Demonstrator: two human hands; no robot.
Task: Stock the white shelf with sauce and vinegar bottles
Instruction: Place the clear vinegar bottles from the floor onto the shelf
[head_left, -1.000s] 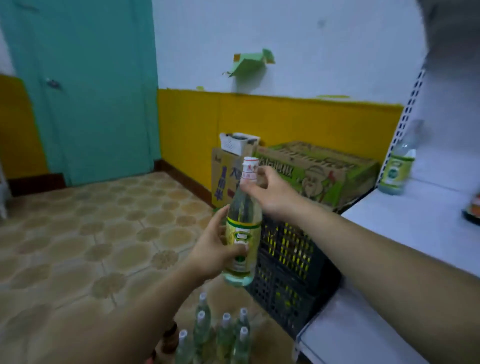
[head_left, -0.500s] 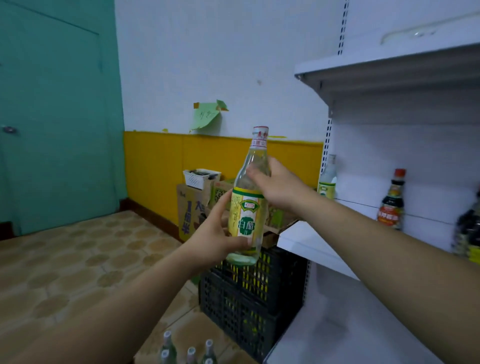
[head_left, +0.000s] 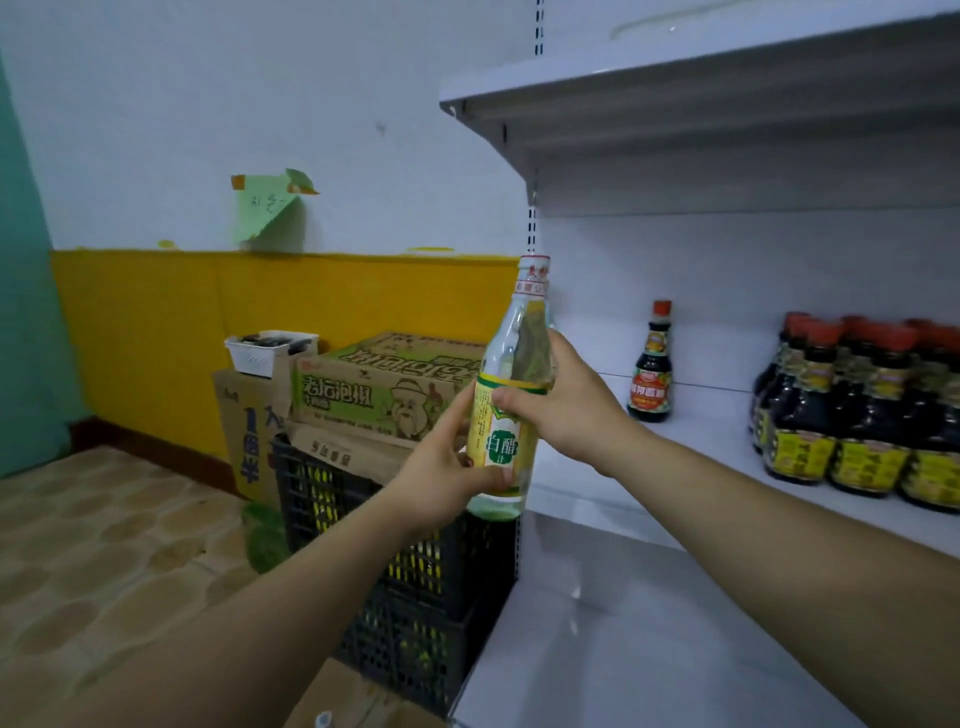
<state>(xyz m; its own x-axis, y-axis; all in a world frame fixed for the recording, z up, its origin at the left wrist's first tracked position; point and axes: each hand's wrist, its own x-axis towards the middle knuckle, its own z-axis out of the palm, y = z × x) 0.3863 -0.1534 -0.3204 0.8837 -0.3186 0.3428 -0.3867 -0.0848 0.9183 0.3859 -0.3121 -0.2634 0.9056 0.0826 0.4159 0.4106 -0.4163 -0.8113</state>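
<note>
I hold a clear vinegar bottle (head_left: 506, 441) with a yellow-green label and a red-and-white cap upright at the left end of the white shelf (head_left: 691, 462). My left hand (head_left: 441, 467) grips its lower body and my right hand (head_left: 561, 400) wraps its upper body from the right. The bottle hangs just left of the middle shelf board's front corner. One small dark sauce bottle (head_left: 650, 371) stands alone on that board. Several dark sauce bottles (head_left: 857, 415) with red caps and yellow labels stand grouped at the right.
Stacked black plastic crates (head_left: 415, 571) stand against the shelf's left side, with cardboard boxes (head_left: 384, 389) on top and beside them. A small white basket (head_left: 270, 353) sits on a box. An upper shelf board (head_left: 701, 98) overhangs. A lower shelf board (head_left: 649, 654) lies below.
My view has swung right toward the shelf and closer. The bottle has travelled with both hands to the shelf's left end, and my right hand has slid from the neck down to the upper body.
</note>
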